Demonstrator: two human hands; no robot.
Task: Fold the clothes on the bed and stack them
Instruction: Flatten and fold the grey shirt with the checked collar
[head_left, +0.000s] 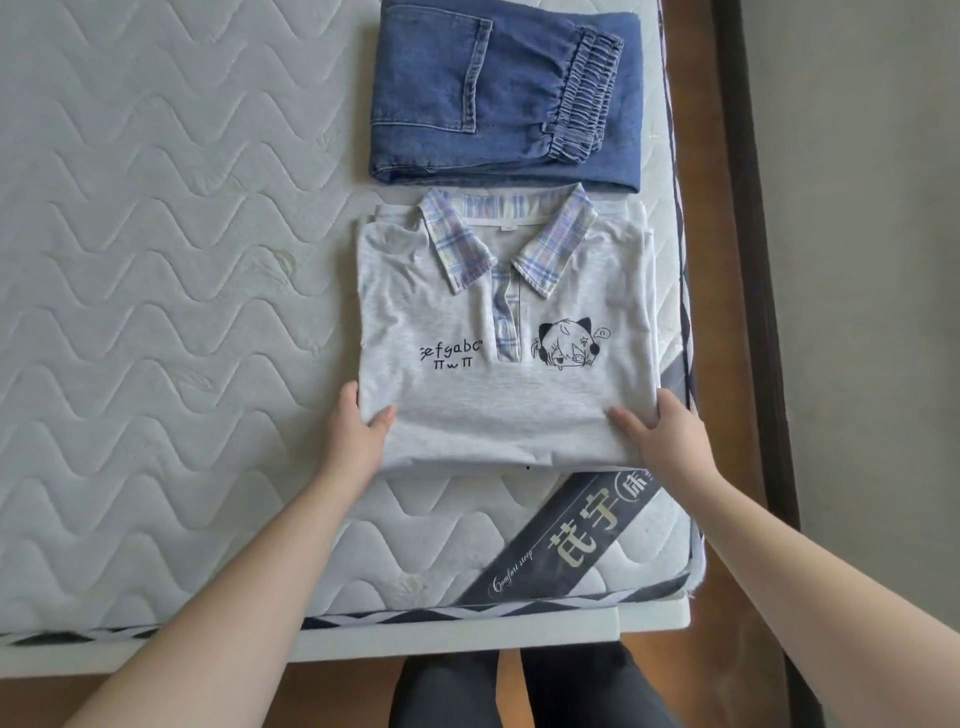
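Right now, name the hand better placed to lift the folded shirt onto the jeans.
Neither alone. The left hand and right hand each grip a near corner of the folded grey shirt, thumbs on top. The jeans lie straight beyond, so a two-handed lift suits.

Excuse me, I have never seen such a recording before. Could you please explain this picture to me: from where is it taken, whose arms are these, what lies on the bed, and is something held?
There is no machine here. A person wears a camera on the head, so the single picture looks forward and down at their own arms. The surface is a quilted mattress. Two garments lie on it: folded blue jeans farther away, and just beside them, nearer, a folded grey polo shirt with a plaid collar. The left hand and the right hand grip the shirt's near corners, thumbs on top, the other fingers hidden underneath. The shirt is not yet stacked on the jeans.
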